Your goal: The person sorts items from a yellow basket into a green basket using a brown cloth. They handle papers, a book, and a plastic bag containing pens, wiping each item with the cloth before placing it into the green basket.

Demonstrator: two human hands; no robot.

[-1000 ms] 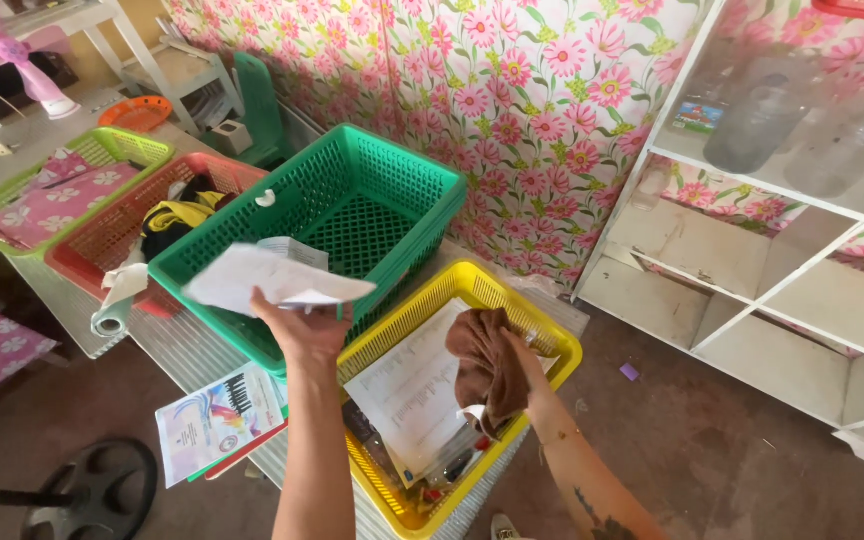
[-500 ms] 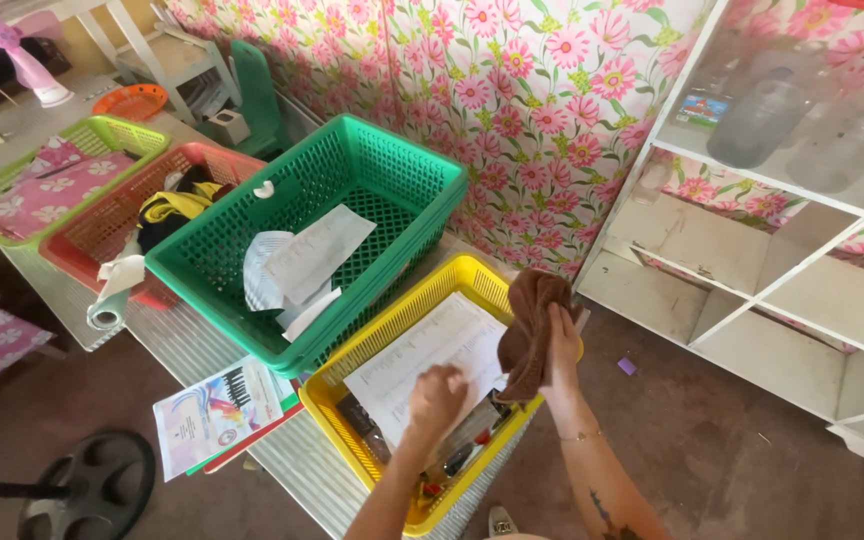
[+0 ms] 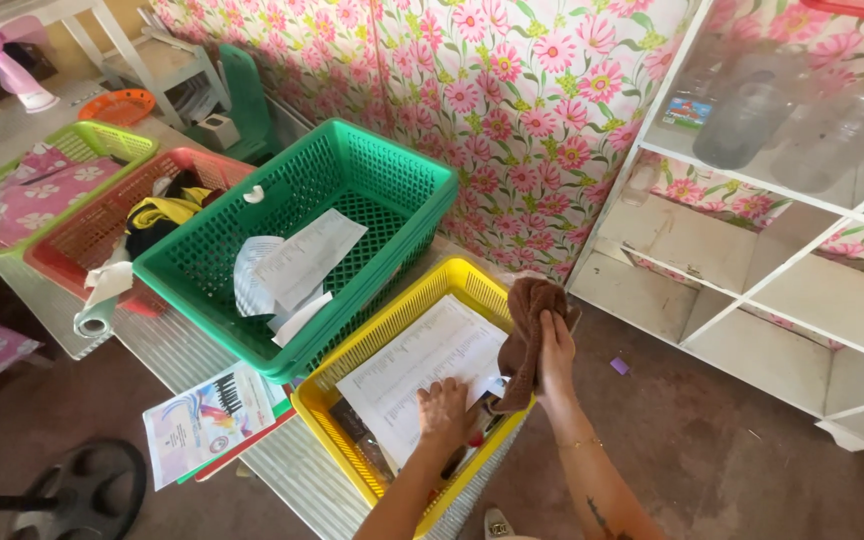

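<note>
A: What's biggest here?
B: The green plastic mesh basket (image 3: 302,250) holding loose papers, then the yellow plastic mesh basket (image 3: 372,450) beside it.
A: And the hands?
B: The left hand (image 3: 444,412) lies flat and unclenched on a white printed sheet (image 3: 417,370) inside the yellow one. The right hand (image 3: 555,350) clutches a brown crumpled cloth (image 3: 526,330) over its rim.

Your right hand (image 3: 556,345) grips a brown cloth (image 3: 529,328) above a yellow basket (image 3: 352,452) of white paper (image 3: 414,370). Beside it sit a green basket (image 3: 392,210), a red basket (image 3: 72,250) and a lime basket (image 3: 112,140) holding pink floral fabric (image 3: 27,200). Pink daisies pattern the wall covering (image 3: 512,90).
</note>
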